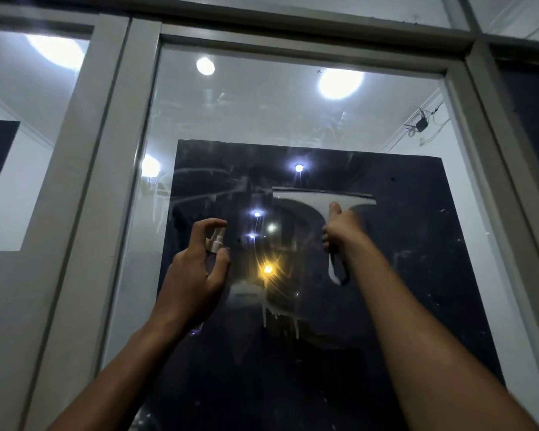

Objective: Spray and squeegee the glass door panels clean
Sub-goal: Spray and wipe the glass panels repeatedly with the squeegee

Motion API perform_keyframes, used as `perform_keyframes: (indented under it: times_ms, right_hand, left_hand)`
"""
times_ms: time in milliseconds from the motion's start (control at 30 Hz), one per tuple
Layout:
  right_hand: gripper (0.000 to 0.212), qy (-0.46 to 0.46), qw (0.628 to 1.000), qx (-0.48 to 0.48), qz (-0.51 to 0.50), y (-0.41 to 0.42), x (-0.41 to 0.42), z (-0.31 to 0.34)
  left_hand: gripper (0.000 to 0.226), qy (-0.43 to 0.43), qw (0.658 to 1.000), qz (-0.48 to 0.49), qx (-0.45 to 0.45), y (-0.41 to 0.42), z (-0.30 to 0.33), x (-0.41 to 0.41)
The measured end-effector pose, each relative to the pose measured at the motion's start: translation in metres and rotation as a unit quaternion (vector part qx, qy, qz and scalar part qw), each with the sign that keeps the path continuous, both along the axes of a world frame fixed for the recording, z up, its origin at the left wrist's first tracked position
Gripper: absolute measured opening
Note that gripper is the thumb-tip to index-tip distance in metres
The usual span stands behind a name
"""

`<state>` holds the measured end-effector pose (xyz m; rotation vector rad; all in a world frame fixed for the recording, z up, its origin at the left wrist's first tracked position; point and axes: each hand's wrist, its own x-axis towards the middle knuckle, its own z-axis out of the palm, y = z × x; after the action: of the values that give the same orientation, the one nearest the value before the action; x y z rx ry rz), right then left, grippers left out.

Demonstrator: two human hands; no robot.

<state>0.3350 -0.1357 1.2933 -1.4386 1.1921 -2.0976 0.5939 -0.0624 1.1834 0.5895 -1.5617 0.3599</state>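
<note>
Glass fills the middle of the view: the door panel (293,119) stands between pale grey frame posts (119,169), and its surface carries wiped streaks toward the upper left and a wet whitish patch with drips (280,312) running down just below the centre. The squeegee (324,200), white with a thin dark blade along its top edge, lies flat against the glass right of centre, blade level and handle pointing down. The right hand (339,228) grips the handle with the fingers curled round it and the thumb laid upward along the neck; the lower end of the handle, with a dark strip on it, sticks out below the fist. The left hand (196,269) holds a small spray bottle (215,244) left of centre, close in front of the glass; the fingers wrap its body, and the forefinger arches over the white pump head. The bottle looks clear or faintly tinted, but the hand hides most of it, so how much liquid it holds cannot be told. Behind the glass a dark sheet (402,244) covers the lower part of the panel, with white wall and ceiling above it. Round lights (339,82) show bright on the glass near the top edge, and a yellow glint sits near the centre. Another framed pane (28,104) stands at the left edge.
</note>
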Motion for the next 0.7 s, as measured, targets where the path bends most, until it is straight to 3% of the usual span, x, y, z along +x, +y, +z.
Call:
perform_keyframes:
  times_ms: [100, 300, 367, 433, 634, 700]
  right_hand:
    - [0.042, 0.026, 1.0, -0.002, -0.002, 0.009, -0.002, 0.013]
    - [0.039, 0.081, 0.996, 0.031, -0.017, 0.003, -0.007, -0.139]
    - [0.041, 0.086, 0.995, 0.042, -0.003, 0.023, -0.003, -0.164]
    - [0.04, 0.082, 0.996, 0.044, -0.003, 0.032, 0.002, -0.147]
    - [0.029, 0.056, 0.997, -0.011, 0.059, 0.052, 0.041, -0.001]
    - [0.032, 0.06, 0.996, -0.009, 0.065, 0.053, 0.05, 0.017]
  left_hand:
    - [0.037, 0.013, 1.0, -0.005, -0.002, -0.001, 0.001, 0.001]
    - [0.037, 0.02, 1.0, -0.011, 0.002, -0.005, -0.01, -0.002]
    - [0.037, 0.018, 1.0, -0.012, 0.006, -0.007, -0.013, -0.003]
    - [0.037, 0.016, 1.0, -0.012, 0.009, -0.008, -0.012, -0.006]
    - [0.035, 0.02, 1.0, 0.002, 0.0, -0.012, 0.011, -0.013]
    - [0.034, 0.028, 1.0, 0.006, -0.005, -0.012, 0.018, -0.012]
